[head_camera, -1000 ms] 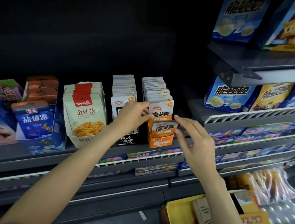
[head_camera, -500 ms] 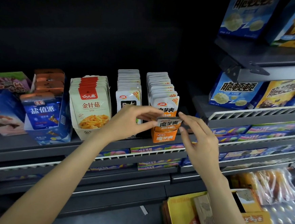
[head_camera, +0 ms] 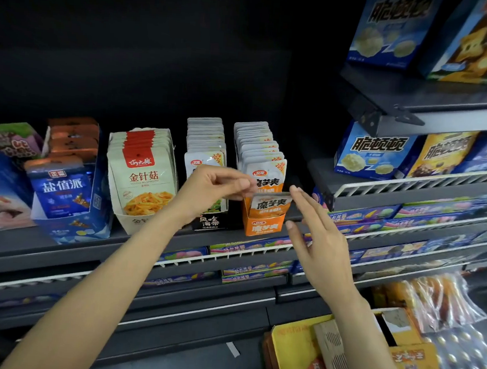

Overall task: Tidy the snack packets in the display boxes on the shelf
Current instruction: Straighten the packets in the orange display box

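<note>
An orange display box [head_camera: 262, 229] on the shelf holds a row of white-and-orange snack packets [head_camera: 255, 144]. The front packet [head_camera: 269, 206] leans forward, lower than the one behind it. My left hand [head_camera: 215, 189] pinches that packet's upper left corner between thumb and fingers. My right hand [head_camera: 316, 242] is held to the right of the box with fingers straight, and its index fingertip is at the packet's upper right corner. A black display box [head_camera: 211, 222] of similar packets [head_camera: 205, 134] stands just left, partly hidden by my left hand.
Further left stand a cream box of mushroom packets [head_camera: 142, 176] and a blue box [head_camera: 66, 196]. Blue and yellow cartons [head_camera: 376, 151] fill the right-hand shelves behind white wire rails [head_camera: 411, 183]. Bagged goods and a yellow carton [head_camera: 296, 351] lie low at the right.
The front packet has settled lower into the front of the orange box. My left hand keeps its pinch on it; my right hand's fingers have straightened beside it.
</note>
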The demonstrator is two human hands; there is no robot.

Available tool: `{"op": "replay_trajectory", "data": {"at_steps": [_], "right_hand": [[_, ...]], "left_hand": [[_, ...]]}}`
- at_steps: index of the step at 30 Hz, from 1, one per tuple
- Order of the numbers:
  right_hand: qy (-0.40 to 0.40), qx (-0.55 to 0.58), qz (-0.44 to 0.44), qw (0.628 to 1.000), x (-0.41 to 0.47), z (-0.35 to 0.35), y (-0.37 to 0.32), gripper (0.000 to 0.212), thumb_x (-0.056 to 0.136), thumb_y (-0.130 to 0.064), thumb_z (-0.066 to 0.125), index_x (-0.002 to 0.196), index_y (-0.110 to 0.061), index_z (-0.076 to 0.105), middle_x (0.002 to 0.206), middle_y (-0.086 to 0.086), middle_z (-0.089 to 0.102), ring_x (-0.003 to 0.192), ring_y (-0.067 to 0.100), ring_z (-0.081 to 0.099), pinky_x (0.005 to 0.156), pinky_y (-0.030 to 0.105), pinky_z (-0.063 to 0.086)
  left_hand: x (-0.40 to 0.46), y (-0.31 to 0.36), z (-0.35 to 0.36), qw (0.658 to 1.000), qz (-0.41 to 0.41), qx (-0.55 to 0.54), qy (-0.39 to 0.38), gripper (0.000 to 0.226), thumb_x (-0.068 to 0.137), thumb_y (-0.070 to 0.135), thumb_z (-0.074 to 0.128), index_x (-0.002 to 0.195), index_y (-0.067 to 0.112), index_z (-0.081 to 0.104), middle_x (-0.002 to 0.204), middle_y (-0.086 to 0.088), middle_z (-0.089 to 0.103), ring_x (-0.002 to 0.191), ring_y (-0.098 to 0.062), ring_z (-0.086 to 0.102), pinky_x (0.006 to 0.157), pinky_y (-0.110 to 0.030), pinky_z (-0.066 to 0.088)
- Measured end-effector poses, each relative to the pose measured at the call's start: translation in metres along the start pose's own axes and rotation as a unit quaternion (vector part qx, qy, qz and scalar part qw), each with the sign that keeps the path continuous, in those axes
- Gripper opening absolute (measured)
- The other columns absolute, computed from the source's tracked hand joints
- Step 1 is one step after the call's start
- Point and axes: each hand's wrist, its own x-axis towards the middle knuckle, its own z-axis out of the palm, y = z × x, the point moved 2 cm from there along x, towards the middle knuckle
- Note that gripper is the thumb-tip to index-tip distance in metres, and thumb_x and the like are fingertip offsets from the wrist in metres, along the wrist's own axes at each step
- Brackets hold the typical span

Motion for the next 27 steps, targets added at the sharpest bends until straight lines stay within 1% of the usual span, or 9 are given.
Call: {"op": "replay_trajectory", "data": {"at_steps": [2,4,9,11,14,16,18,22,27], "right_hand": [[0.003,0.007,0.005,1.0,0.0,0.001,0.0,0.052,0.097,-0.026,0.052,0.146,-0.031,0.034,0.141,-0.01,0.046,0.095,-0.003,0.056,0.059,0.0,0.039],[0.006,0.006,0.01,1.0,0.001,0.002,-0.001,0.054,0.096,-0.021,0.054,0.146,-0.03,0.034,0.138,-0.01,0.047,0.089,0.0,0.06,0.06,0.002,0.042],[-0.003,-0.006,0.017,1.0,0.004,0.004,-0.002,0.059,0.095,-0.018,0.056,0.147,-0.031,0.032,0.138,-0.011,0.047,0.094,-0.001,0.059,0.06,0.001,0.037],[-0.005,-0.013,0.015,1.0,0.004,0.004,-0.002,0.06,0.095,-0.017,0.056,0.147,-0.032,0.032,0.14,-0.01,0.046,0.094,-0.003,0.056,0.06,0.001,0.037],[-0.005,-0.023,0.002,1.0,0.002,0.005,-0.001,0.059,0.095,-0.017,0.056,0.147,-0.033,0.032,0.143,-0.01,0.044,0.09,-0.008,0.049,0.058,0.001,0.035],[-0.004,-0.021,0.003,1.0,0.001,0.005,0.001,0.055,0.095,-0.018,0.055,0.145,-0.033,0.035,0.143,-0.011,0.044,0.099,-0.007,0.05,0.062,0.003,0.039],[0.0,-0.017,0.003,1.0,0.002,0.005,0.002,0.048,0.096,-0.019,0.055,0.141,-0.03,0.041,0.139,-0.01,0.046,0.106,-0.008,0.048,0.064,0.008,0.045],[0.024,-0.002,-0.011,1.0,0.005,0.002,0.0,0.031,0.096,-0.03,0.045,0.126,-0.025,0.052,0.12,-0.013,0.053,0.094,-0.002,0.058,0.058,0.014,0.051],[0.053,-0.011,-0.022,0.998,0.008,0.002,0.003,0.025,0.098,-0.028,0.044,0.106,-0.015,0.065,0.107,-0.007,0.061,0.088,0.004,0.061,0.066,0.021,0.054]], "left_hand": [[0.004,0.006,-0.005,0.999,0.031,0.002,0.015,0.014,0.088,0.008,0.06,0.094,0.016,0.07,0.087,0.005,0.074,0.087,-0.011,0.07,0.074,-0.019,0.054],[0.006,0.012,-0.003,0.998,0.058,0.024,-0.012,0.013,0.084,0.018,0.063,0.095,0.019,0.07,0.091,0.008,0.074,0.093,-0.01,0.069,0.08,-0.02,0.053],[0.007,0.006,0.002,0.994,0.045,0.08,-0.061,0.023,0.075,0.034,0.067,0.097,0.03,0.071,0.095,0.017,0.072,0.095,-0.002,0.066,0.083,-0.018,0.051],[0.01,0.0,0.001,0.996,0.032,0.071,-0.053,0.018,0.08,0.031,0.066,0.097,0.03,0.071,0.095,0.015,0.072,0.096,-0.004,0.066,0.082,-0.023,0.054],[0.017,-0.004,0.002,0.998,-0.001,0.055,-0.042,0.015,0.087,0.022,0.063,0.1,0.023,0.071,0.098,0.013,0.071,0.096,-0.007,0.066,0.078,-0.02,0.055],[0.019,-0.004,0.002,0.997,-0.011,0.046,-0.056,0.014,0.086,0.022,0.063,0.098,0.024,0.071,0.096,0.015,0.071,0.095,-0.005,0.066,0.077,-0.02,0.054],[0.021,-0.005,0.0,0.997,-0.013,0.044,-0.067,0.015,0.085,0.022,0.063,0.098,0.025,0.07,0.097,0.013,0.07,0.095,-0.004,0.066,0.078,-0.02,0.055],[0.02,-0.007,-0.002,0.997,-0.015,0.025,-0.076,0.018,0.084,0.02,0.063,0.099,0.028,0.068,0.099,0.011,0.069,0.092,-0.001,0.066,0.074,-0.016,0.053],[0.019,-0.005,-0.002,0.992,0.006,0.047,-0.117,0.026,0.078,0.029,0.067,0.104,0.026,0.068,0.104,0.01,0.071,0.099,-0.004,0.065,0.085,-0.017,0.05]]}}
